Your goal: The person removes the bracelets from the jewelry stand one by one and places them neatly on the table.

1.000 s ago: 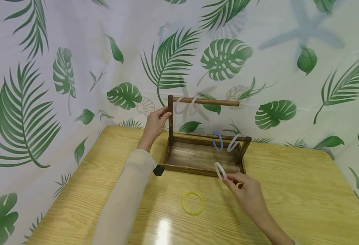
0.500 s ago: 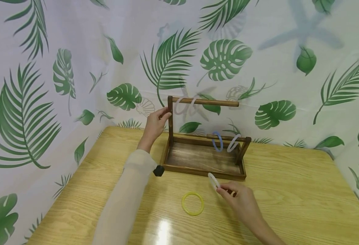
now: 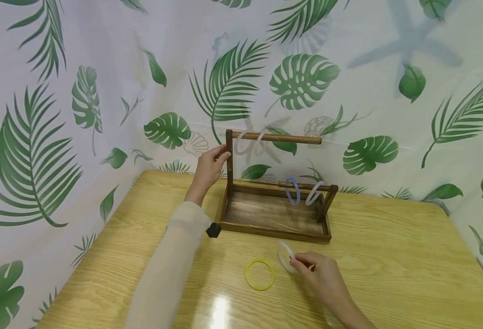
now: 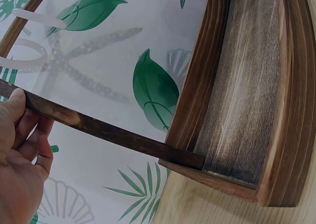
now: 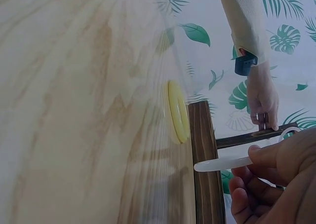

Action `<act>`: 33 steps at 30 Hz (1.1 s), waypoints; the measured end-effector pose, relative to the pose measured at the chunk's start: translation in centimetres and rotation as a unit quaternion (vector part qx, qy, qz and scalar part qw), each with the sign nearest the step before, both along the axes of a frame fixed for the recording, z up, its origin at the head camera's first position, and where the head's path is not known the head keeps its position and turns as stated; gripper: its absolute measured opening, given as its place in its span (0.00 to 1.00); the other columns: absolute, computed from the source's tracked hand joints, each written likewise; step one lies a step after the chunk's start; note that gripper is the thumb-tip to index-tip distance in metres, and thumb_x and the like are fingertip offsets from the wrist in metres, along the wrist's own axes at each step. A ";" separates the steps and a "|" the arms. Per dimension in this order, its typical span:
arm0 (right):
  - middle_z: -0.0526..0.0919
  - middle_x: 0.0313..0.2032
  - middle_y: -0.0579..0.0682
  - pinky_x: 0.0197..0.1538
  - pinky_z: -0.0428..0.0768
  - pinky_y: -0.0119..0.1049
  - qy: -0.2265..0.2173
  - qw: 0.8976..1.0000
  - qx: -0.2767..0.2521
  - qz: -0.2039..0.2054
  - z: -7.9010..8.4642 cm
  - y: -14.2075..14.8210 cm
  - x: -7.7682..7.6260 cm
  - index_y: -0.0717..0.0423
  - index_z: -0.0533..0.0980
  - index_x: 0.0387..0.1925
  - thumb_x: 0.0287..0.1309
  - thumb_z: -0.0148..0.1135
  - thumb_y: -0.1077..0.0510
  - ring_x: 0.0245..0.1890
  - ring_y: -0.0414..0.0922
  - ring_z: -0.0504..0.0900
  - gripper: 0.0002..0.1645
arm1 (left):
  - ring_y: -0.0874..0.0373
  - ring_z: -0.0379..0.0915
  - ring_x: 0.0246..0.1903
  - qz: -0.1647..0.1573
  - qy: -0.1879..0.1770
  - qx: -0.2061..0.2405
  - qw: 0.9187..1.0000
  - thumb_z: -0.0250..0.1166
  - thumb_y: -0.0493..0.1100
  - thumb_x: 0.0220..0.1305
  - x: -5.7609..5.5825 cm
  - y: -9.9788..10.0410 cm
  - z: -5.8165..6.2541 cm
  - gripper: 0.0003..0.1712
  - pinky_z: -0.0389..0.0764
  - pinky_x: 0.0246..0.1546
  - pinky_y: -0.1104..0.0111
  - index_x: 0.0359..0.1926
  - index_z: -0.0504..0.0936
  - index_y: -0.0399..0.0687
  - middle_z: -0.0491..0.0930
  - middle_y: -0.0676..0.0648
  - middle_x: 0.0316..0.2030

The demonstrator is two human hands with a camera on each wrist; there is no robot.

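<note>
My left hand (image 3: 210,169) grips the tall left post (image 4: 94,126) of a dark wooden bangle stand, thumb on one side and curled fingers on the other. My right hand (image 3: 323,278) pinches a translucent white bangle (image 5: 222,164) between thumb and fingers, tilted, in front of the stand's tray (image 3: 274,232). Flat on the table just left of it lies a yellow bangle (image 3: 260,288). Two pale bangles hang on the stand's upper bar (image 3: 295,138). From its lower bar (image 3: 303,185) hang a blue bangle (image 3: 298,193) and a pale lilac bangle (image 3: 309,198).
The stand sits near the back of a light wooden table (image 3: 389,256). Behind it hangs a white cloth (image 3: 373,100) printed with green leaves. A black device (image 3: 213,230) is strapped at the left wrist.
My right hand has moved down and to the left with the white bangle, away from the tray's front edge and nearer the yellow bangle. The left hand stays on the post.
</note>
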State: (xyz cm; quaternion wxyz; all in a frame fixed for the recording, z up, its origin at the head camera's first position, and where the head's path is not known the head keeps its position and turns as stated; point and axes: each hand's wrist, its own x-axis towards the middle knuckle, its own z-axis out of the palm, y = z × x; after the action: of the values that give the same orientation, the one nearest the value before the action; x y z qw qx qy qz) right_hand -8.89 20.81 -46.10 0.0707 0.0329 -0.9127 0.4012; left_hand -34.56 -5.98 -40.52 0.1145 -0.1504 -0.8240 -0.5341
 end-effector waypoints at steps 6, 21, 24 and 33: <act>0.90 0.34 0.47 0.36 0.82 0.31 -0.027 1.000 -0.010 -0.007 -0.3 -0.1 0.1 0.63 0.88 0.43 0.62 0.72 0.61 0.31 0.38 0.85 0.10 | 0.44 0.79 0.56 0.001 0.002 0.004 1.000 0.62 0.43 0.77 0.0 0.0 0.0 0.22 0.78 0.58 0.54 0.65 0.80 0.35 0.83 0.36 0.57; 0.90 0.34 0.49 0.32 0.82 0.29 -0.064 0.997 -0.030 -0.019 -1.0 0.1 0.4 0.67 0.86 0.45 0.64 0.71 0.62 0.30 0.39 0.85 0.12 | 0.45 0.79 0.56 -0.002 0.006 0.002 1.000 0.61 0.43 0.78 0.0 0.0 0.0 0.22 0.78 0.58 0.55 0.65 0.79 0.35 0.83 0.36 0.57; 0.90 0.34 0.49 0.34 0.83 0.31 -0.067 0.997 -0.021 -0.025 -1.0 0.2 0.5 0.67 0.86 0.45 0.63 0.72 0.61 0.30 0.40 0.86 0.12 | 0.45 0.80 0.55 -0.001 0.006 0.003 1.000 0.62 0.43 0.77 0.0 0.0 0.1 0.22 0.78 0.58 0.55 0.65 0.80 0.35 0.84 0.36 0.56; 0.89 0.32 0.48 0.32 0.83 0.30 -0.080 0.996 -0.030 -0.032 -0.9 0.6 0.8 0.70 0.85 0.45 0.64 0.71 0.62 0.29 0.41 0.86 0.14 | 0.45 0.79 0.56 0.003 -0.001 0.005 1.000 0.61 0.43 0.78 0.1 0.0 0.1 0.22 0.78 0.58 0.55 0.66 0.79 0.35 0.83 0.36 0.57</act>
State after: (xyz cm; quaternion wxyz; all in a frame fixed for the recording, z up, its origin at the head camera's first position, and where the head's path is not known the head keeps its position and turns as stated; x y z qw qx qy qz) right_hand -8.12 21.38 -47.01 0.0112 -0.0302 -0.9037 0.4271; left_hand -34.43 -5.97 -40.38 0.1158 -0.1472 -0.8221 -0.5376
